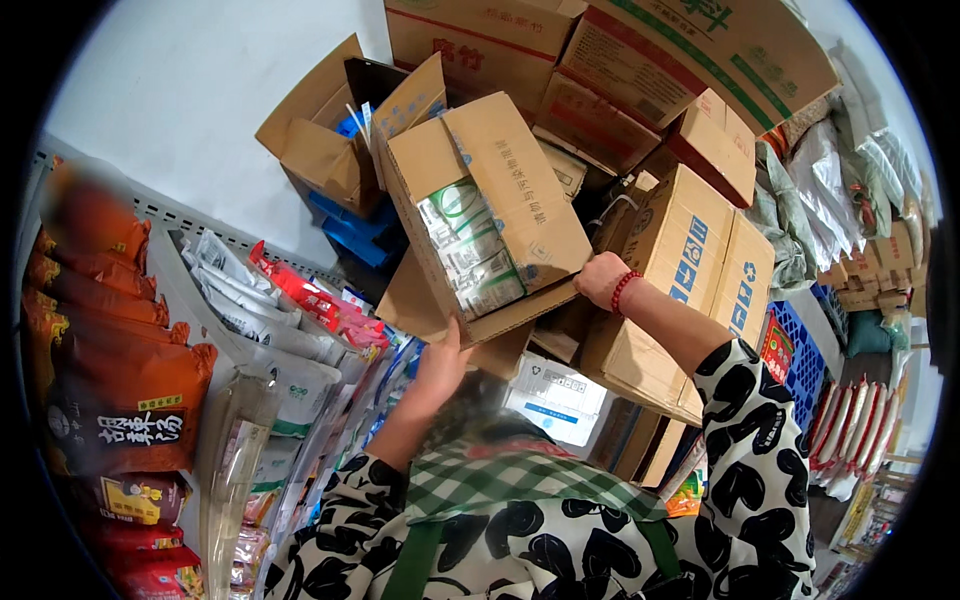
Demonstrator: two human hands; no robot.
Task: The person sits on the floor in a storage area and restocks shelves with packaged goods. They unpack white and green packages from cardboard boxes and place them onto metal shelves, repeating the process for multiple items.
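An open cardboard box [515, 170] sits tilted in front of me, one flap partly over its top. White packs with green print [468, 250] show inside it. My right hand [602, 281], with a red bead bracelet [626, 292] at the wrist, is closed on the box's near right corner. At the near left corner my left hand [440, 365] presses against the box edge, thumb up along the side; its other fingers are partly hidden beneath.
Another open box [320, 150] with blue things inside stands behind on the left. A taped carton [690, 290] is at the right, and more cartons [610, 80] are stacked at the back. Orange food pouches [140, 410] fill the left shelf. A white box [558, 400] lies below.
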